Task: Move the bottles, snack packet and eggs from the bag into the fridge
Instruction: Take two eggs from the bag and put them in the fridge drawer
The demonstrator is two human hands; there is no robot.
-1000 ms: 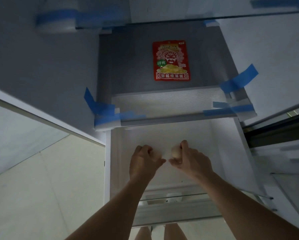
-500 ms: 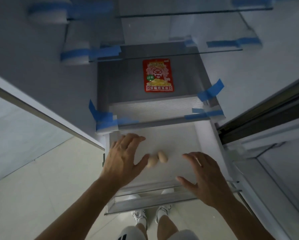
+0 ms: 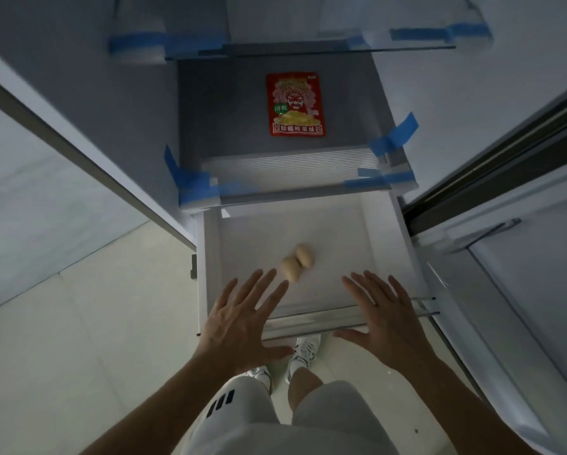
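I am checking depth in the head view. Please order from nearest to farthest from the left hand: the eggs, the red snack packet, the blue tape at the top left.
1. The eggs, in the drawer, just ahead of the left hand.
2. The red snack packet, on the shelf above the drawer.
3. The blue tape, top left, highest.

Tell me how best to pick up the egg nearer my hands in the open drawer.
Come straight down and pinch the nearer egg end to end, probably. It lies on its side on the drawer floor, and the second egg touches its far-right flank, leaving little room there.
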